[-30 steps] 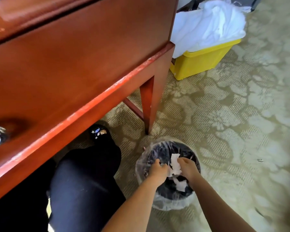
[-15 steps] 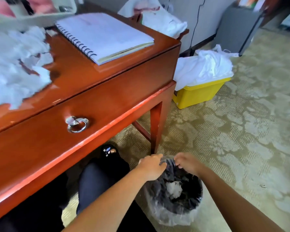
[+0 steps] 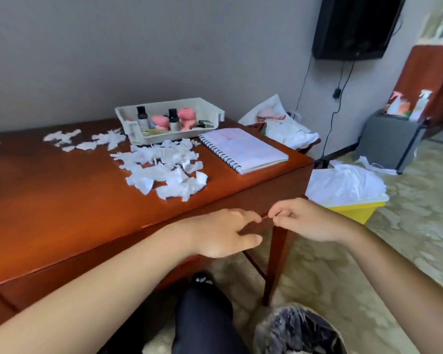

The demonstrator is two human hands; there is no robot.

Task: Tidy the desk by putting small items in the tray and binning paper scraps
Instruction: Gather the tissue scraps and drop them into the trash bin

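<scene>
A heap of torn white paper scraps (image 3: 164, 169) lies on the red-brown desk (image 3: 62, 200), with more scraps (image 3: 69, 140) further left. Behind them a beige tray (image 3: 210, 108) holds two small dark-capped bottles and pink items. The bin (image 3: 297, 330), lined with a clear bag, stands on the floor at the bottom right. My left hand (image 3: 223, 233) and my right hand (image 3: 310, 218) hover at the desk's front edge near its right corner, fingertips almost meeting. Both hold nothing, with fingers loosely apart.
A spiral notebook (image 3: 243, 149) lies at the desk's right end. A yellow box (image 3: 356, 210) with white plastic stands on the patterned carpet to the right. A grey cabinet (image 3: 389, 141), a wall-mounted screen and cables are behind. My dark-clothed knee (image 3: 205, 315) is under the desk.
My hands let paper scraps drop into the bin, then rose to the desk's front edge. The view lifted from the floor to the desk top.
</scene>
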